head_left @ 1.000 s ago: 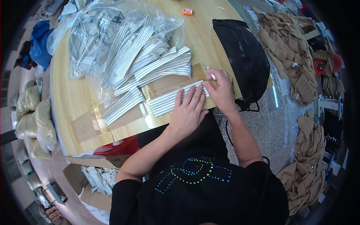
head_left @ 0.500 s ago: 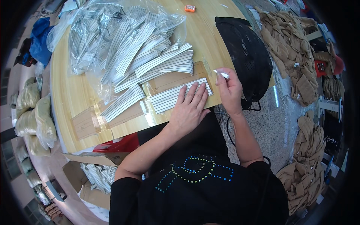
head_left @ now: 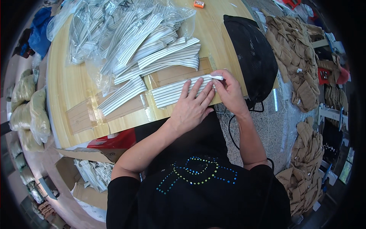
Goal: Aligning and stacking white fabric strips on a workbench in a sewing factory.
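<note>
A white fabric strip (head_left: 166,96) with dark stripes lies flat by the table's near edge. My left hand (head_left: 192,102) rests on it, palm down and fingers stretched. Pinched in my right hand (head_left: 231,93) is a short white chalk-like stick (head_left: 217,77), held over the strip's right end near the left fingertips. A brown cardboard piece (head_left: 171,76) with drawn lines is taped to the table just behind the strip. Another striped piece (head_left: 124,93) lies to the left, over more taped cardboard (head_left: 82,116).
A clear plastic bag (head_left: 99,42) spills a heap of striped pieces at the back left. A black mesh bag (head_left: 253,57) hangs over the table's right edge. An orange box (head_left: 198,4) sits at the back. Below left, a carton (head_left: 65,168) holds striped pieces; brown garments (head_left: 293,57) lie right.
My right hand has moved left and slightly down, bringing the white stick from beside the strip to its right end. My left hand stays pressed on the strip. The whole view has shifted slightly.
</note>
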`<act>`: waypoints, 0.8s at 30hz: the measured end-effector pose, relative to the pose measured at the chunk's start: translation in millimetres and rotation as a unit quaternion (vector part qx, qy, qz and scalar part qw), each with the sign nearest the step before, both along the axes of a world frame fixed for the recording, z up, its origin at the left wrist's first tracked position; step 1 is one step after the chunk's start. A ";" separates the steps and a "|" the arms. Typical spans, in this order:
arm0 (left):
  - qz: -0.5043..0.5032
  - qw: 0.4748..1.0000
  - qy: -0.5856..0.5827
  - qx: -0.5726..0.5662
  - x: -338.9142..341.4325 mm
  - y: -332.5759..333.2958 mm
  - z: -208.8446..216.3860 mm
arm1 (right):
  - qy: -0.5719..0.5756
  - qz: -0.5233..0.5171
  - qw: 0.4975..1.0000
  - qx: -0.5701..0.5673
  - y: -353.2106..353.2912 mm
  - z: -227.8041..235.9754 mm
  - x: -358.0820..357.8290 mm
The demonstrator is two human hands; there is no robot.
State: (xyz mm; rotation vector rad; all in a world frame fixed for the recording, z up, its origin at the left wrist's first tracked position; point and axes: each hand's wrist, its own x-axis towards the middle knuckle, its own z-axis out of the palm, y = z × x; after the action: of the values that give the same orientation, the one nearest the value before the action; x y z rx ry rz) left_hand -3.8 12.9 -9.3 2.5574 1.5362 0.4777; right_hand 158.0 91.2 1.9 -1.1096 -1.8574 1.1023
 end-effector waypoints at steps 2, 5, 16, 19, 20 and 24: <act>-0.001 1.000 -0.002 0.000 -1.1 -0.7 -0.2 | 0.015 -0.011 0.999 -0.037 -1.1 1.8 -0.9; -0.001 1.000 -0.006 0.000 -0.5 0.2 -0.2 | 0.010 -0.020 0.998 -0.067 -2.4 3.9 -0.9; 0.005 1.000 -0.013 0.001 -0.8 -1.6 -1.2 | -0.096 -0.020 0.995 -0.015 -2.1 12.9 -12.3; 0.026 1.000 -0.009 0.005 2.2 -2.8 0.7 | -0.040 -0.043 0.994 -0.090 -6.7 13.8 -23.1; 0.026 1.000 0.001 -0.004 1.5 -2.0 -0.7 | -0.025 0.001 0.998 -0.054 -9.0 16.9 -30.0; 0.021 0.999 -0.017 -0.022 0.9 -5.7 -5.0 | -0.067 0.073 0.990 0.099 -7.9 11.1 -42.7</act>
State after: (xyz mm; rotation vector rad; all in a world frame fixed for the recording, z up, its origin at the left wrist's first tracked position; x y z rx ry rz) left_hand -2.9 7.2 -14.3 2.4766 1.5726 0.4855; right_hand 115.3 83.3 13.0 -0.9672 -2.1307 0.9176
